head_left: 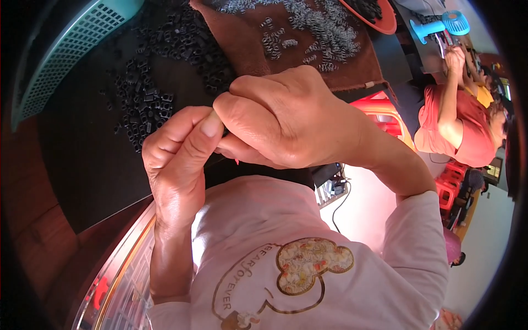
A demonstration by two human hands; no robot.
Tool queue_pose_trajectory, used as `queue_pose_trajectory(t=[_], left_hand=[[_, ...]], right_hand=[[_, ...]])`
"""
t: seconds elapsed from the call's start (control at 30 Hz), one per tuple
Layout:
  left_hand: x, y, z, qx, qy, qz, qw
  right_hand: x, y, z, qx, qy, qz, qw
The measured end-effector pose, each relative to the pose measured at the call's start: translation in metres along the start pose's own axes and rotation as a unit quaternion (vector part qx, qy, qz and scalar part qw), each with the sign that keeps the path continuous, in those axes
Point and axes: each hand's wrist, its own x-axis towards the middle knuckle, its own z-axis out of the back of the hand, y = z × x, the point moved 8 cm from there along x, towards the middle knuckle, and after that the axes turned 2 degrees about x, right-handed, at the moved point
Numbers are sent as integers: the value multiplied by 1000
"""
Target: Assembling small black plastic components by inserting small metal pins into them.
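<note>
Left hand (179, 151) and right hand (291, 118) meet at the near side of the bench (82, 176), fingers of both curled closed; whether they hold a part cannot be determined. Small black parts (147, 104) lie loose beyond; farther, metal springs (333, 36) rest on brown cloth (242, 36).

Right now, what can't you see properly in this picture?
All in the head view:
- What, if anything, the left hand and right hand hold: their fingers hide it.
- The rest of the green basket: cut off by the top edge.
- The rest of the red bowl: the top edge again.
- How many springs: too small and heaped.
</note>
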Motion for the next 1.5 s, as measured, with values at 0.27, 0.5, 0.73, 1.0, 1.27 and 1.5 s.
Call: queue_pose_trajectory(t=[0.27,0.5,0.73,1.0,1.27,1.5], left_hand=[[-3,1,-5,60,-20,-10,998],[-7,0,-5,104,-29,-20,994],[-8,-3,-2,116,-28,-19,993],[-6,-3,-4,84,-3,-2,996],[-6,-3,5,74,-9,-10,997],[-5,-10,5,127,30,-19,991]], right_hand=[[-8,-2,17,-19,-35,-31,999],[-52,-105,113,-114,-96,-230,962],[-84,-212,145,-60,9,-546,836],[-28,-172,105,-114,-67,-199,971],[93,-94,-15,-50,6,-67,997],[118,-121,-71,-155,137,-98,973]])
